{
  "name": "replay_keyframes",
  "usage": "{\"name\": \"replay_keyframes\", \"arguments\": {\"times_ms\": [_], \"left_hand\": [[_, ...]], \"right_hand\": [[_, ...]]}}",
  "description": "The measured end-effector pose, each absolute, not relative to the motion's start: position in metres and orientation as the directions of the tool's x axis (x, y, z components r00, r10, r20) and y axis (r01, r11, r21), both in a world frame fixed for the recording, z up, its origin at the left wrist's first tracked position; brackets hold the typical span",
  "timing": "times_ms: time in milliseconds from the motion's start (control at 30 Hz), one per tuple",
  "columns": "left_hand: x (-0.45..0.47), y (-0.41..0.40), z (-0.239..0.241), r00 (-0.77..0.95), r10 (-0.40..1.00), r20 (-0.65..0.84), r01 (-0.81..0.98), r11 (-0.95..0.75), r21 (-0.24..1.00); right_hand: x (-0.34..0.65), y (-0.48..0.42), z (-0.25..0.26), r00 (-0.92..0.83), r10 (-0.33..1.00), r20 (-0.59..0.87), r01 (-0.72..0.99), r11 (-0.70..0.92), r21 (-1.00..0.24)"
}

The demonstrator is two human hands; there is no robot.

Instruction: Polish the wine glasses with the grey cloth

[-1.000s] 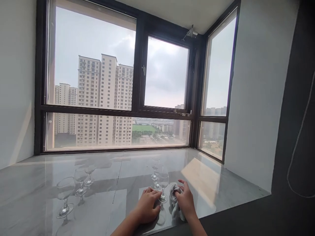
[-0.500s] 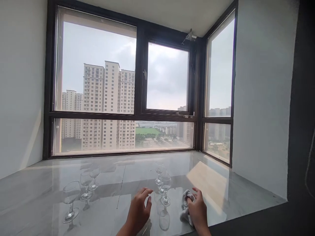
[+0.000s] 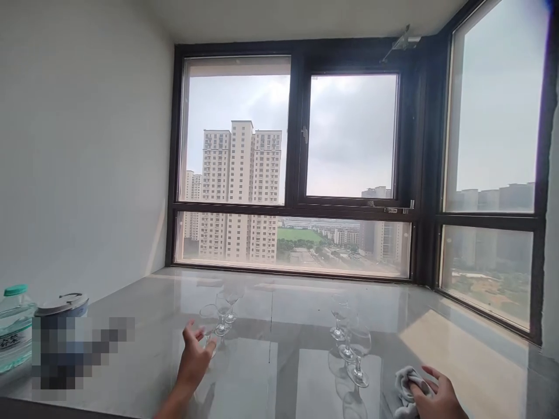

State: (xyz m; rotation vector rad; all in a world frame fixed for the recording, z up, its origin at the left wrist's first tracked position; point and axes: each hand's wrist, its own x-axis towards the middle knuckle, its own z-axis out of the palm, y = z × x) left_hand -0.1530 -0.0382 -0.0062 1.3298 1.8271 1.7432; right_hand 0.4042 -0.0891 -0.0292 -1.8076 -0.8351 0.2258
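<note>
My left hand [image 3: 194,355] reaches out over the glossy marble sill [image 3: 279,308], fingers apart, right by the nearest clear wine glass [image 3: 208,320] of the left group [image 3: 227,305]. Its fingertips are at that glass's bowl; whether they touch it is unclear. My right hand [image 3: 437,396] rests at the lower right, fingers curled on a grey cloth [image 3: 406,389]. Three more wine glasses [image 3: 353,346] stand upright just left of the cloth.
A clear water bottle with a green cap [image 3: 13,326] and a lidded container [image 3: 61,305] stand at the far left, partly blurred. Big dark-framed windows [image 3: 297,174] close off the back and right. A white wall runs along the left.
The view has swung left. My left hand left the right-hand glasses and moved across to the left group. My right hand stayed on the cloth.
</note>
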Motion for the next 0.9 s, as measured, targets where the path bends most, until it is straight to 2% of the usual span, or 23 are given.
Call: {"name": "replay_keyframes", "arguments": {"times_ms": [67, 133, 233, 333, 400, 500, 667, 800, 900], "left_hand": [[-0.149, -0.034, -0.016, -0.448, 0.852, 0.273, 0.362, -0.106, 0.926], [-0.134, -0.036, -0.021, -0.362, 0.885, 0.292, 0.455, -0.105, 0.884], [-0.095, -0.046, -0.016, -0.036, 0.915, 0.401, 0.638, -0.288, 0.714], [-0.046, -0.048, -0.002, 0.281, 0.887, 0.366, 0.724, -0.446, 0.525], [-0.017, -0.041, 0.005, 0.365, 0.871, 0.33, 0.746, -0.486, 0.456], [0.012, -0.023, 0.005, 0.37, 0.853, 0.368, 0.732, -0.512, 0.45], [0.014, -0.005, -0.013, 0.223, 0.851, 0.476, 0.71, -0.476, 0.518], [0.009, -0.007, -0.013, 0.195, 0.861, 0.47, 0.718, -0.451, 0.53], [0.011, -0.007, -0.009, 0.181, 0.875, 0.449, 0.735, -0.423, 0.53]], "right_hand": [[0.406, -0.087, -0.031, 0.738, 0.632, 0.237, 0.43, -0.17, -0.886], [0.407, -0.086, -0.033, 0.741, 0.625, 0.246, 0.426, -0.155, -0.891], [0.408, -0.085, -0.035, 0.747, 0.616, 0.251, 0.421, -0.146, -0.895], [0.407, -0.087, -0.033, 0.746, 0.618, 0.248, 0.423, -0.153, -0.893], [0.405, -0.089, -0.031, 0.75, 0.608, 0.261, 0.432, -0.151, -0.889], [0.401, -0.091, -0.032, 0.757, 0.587, 0.287, 0.446, -0.143, -0.884], [0.401, -0.09, -0.037, 0.774, 0.535, 0.338, 0.478, -0.144, -0.867], [0.399, -0.094, -0.035, 0.768, 0.542, 0.341, 0.495, -0.165, -0.853], [0.375, -0.095, -0.043, 0.768, 0.471, 0.433, 0.534, -0.099, -0.84]]}}
